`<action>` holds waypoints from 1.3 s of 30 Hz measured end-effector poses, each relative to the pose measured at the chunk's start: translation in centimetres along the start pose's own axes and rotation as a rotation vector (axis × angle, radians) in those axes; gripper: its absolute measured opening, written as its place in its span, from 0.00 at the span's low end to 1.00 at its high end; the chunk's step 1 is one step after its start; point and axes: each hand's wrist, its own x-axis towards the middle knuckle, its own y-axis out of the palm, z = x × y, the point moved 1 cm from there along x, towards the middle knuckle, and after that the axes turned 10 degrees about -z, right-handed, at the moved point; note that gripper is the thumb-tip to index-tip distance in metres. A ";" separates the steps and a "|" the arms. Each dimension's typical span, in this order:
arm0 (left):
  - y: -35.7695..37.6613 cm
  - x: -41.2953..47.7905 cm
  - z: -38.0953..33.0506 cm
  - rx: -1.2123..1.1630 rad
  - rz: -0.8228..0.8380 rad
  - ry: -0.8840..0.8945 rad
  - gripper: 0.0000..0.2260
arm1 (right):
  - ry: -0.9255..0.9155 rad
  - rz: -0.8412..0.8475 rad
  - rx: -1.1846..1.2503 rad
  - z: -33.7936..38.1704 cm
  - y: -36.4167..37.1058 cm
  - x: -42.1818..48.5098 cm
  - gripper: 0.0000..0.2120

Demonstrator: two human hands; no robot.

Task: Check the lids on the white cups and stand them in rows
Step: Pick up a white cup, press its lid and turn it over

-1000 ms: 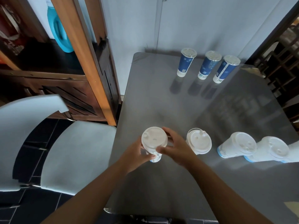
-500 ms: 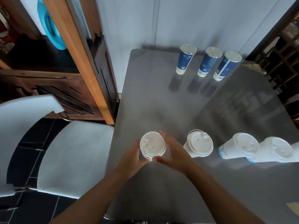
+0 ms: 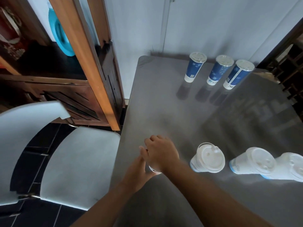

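Observation:
A white lidded cup (image 3: pixel 154 171) stands near the table's left front edge, and only its lower rim shows. My right hand (image 3: pixel 161 153) lies flat over its lid with the fingers curled down around the top. My left hand (image 3: pixel 137 172) holds the cup's left side. To the right, three more white cups stand in a line: one with its lid seated crooked (image 3: pixel 208 158), a second (image 3: pixel 253 161) and a third (image 3: pixel 294 167) at the frame's edge.
Three blue lidded cups (image 3: pixel 219 70) stand in a row at the back of the grey metal table (image 3: pixel 172 112). A white plastic chair (image 3: pixel 77 164) sits left of the table, and a wooden cabinet (image 3: pixel 91 66) stands behind it.
My right hand has moved from the cup's right side onto its lid and now hides it. The left hand stays on the cup's side. The view has shifted slightly.

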 end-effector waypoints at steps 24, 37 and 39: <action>-0.9 0.3 -0.5 -0.095 0.024 -0.060 0.27 | 0.056 -0.026 0.115 -0.3 0.3 1.2 0.21; -3.9 -3.0 -7.1 -0.416 0.240 -0.180 0.24 | 0.462 0.053 0.973 -4.5 -6.3 -2.8 0.10; -4.4 -3.7 -7.9 -0.436 0.235 -0.191 0.27 | 0.493 0.024 1.017 -4.7 -6.6 -3.8 0.11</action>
